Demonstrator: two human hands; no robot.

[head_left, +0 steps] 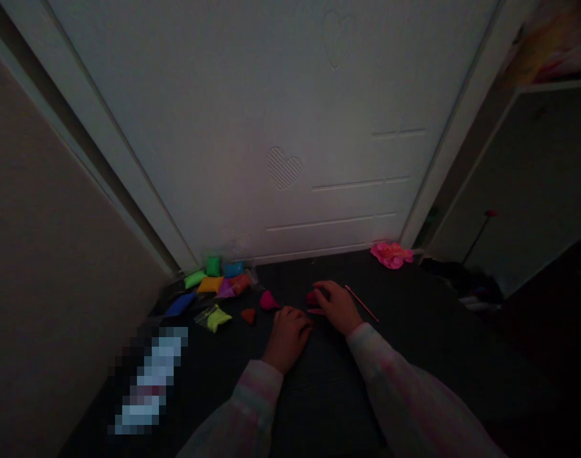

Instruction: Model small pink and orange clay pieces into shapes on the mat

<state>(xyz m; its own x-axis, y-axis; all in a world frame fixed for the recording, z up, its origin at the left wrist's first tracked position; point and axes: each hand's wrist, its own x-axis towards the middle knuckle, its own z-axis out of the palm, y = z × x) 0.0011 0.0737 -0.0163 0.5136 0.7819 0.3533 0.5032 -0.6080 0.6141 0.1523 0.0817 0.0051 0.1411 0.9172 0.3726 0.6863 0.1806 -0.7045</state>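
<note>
The light is dim. My right hand (338, 308) has its thumb and forefinger closed around a dark pink lump of modelling clay (311, 298) on the dark table. A thin pink piece (315, 312) lies just under those fingers; its kind is unclear. My left hand (287, 337) rests to the left, its fingers curled down; whatever lies beneath them is hidden. Beyond its fingertips sits another pink clay lump (268, 301), and an orange clay piece (248, 315) lies to its left. A thin pink stick (362, 303) lies right of my right hand.
Several coloured clay packets (210, 285) are heaped at the back left, with an opened yellow packet (215, 318) nearer. A pink flower-like object (392, 254) sits against the white panel (290, 127) that closes off the table's back. A pixelated bright shape (154, 381) covers the left front.
</note>
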